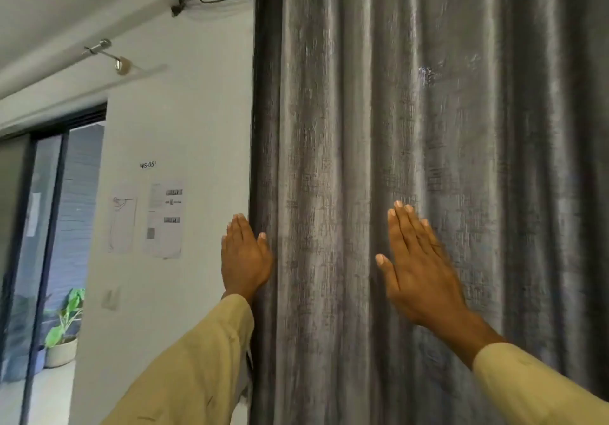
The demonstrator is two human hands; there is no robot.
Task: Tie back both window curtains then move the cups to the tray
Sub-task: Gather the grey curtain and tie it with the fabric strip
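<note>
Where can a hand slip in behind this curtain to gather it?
Free: the bare wall strip beside the curtain edge, above the left hand. The right hand lies flat on mid-folds, no gap there. Crowded: posted papers further left.

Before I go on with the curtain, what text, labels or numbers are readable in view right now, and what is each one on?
"WS-05": small label on the white wall, above the posted sheets.
Printed sheet on the wall: text and code blocks too small and blurred to read.
Sheet with a line drawing: no legible words.
Grey curtain: no text.
</note>
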